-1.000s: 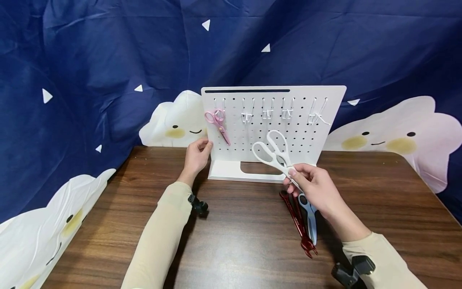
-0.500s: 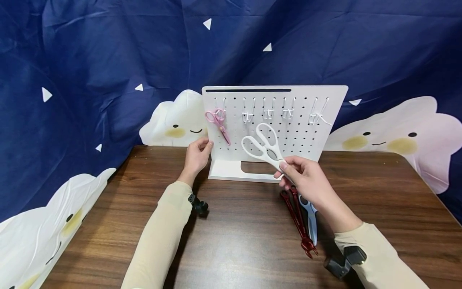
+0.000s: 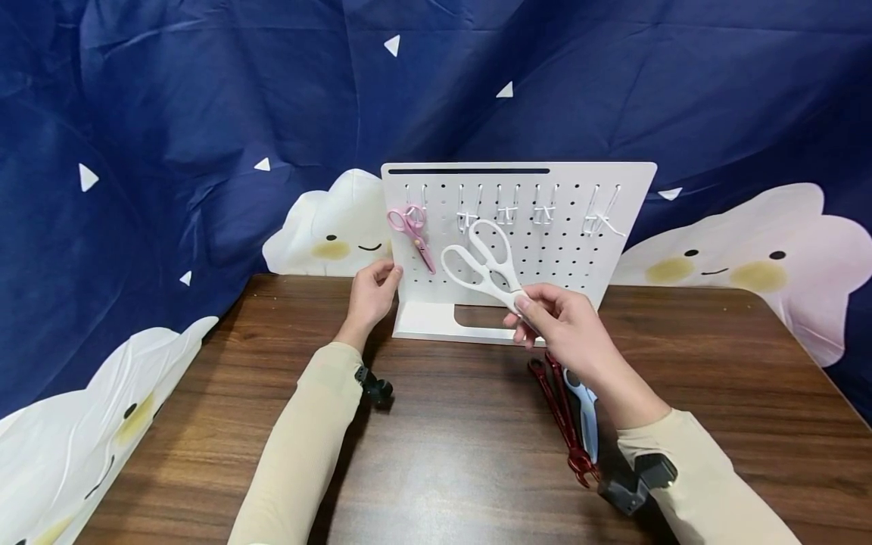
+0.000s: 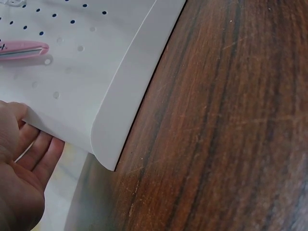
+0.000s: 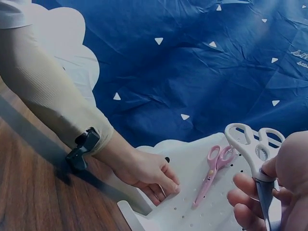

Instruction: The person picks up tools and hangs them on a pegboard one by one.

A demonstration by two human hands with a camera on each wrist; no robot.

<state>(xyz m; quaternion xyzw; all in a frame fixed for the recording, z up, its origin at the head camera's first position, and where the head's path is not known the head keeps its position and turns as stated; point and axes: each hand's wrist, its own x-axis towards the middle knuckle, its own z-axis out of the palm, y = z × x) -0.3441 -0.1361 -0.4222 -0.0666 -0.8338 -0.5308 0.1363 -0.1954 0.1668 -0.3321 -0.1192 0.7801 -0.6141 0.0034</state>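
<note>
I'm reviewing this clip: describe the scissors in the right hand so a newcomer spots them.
Find the white pegboard on the brown table. Before it, the right hand pinches the white scissors, handle-end up. Being white and held aloft sets them apart from the pink scissors hanging on the pegboard and the blue scissors lying on the table.

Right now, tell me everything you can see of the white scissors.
The white scissors have two smooth, plastic-looking handle loops, a metal-looking piece between the handles, and narrow grey blades that look like metal. They are tilted, loops up, blades down. The right hand pinches them just below the handles, hiding part of the blades, and holds them in the air in front of the white pegboard.
</note>
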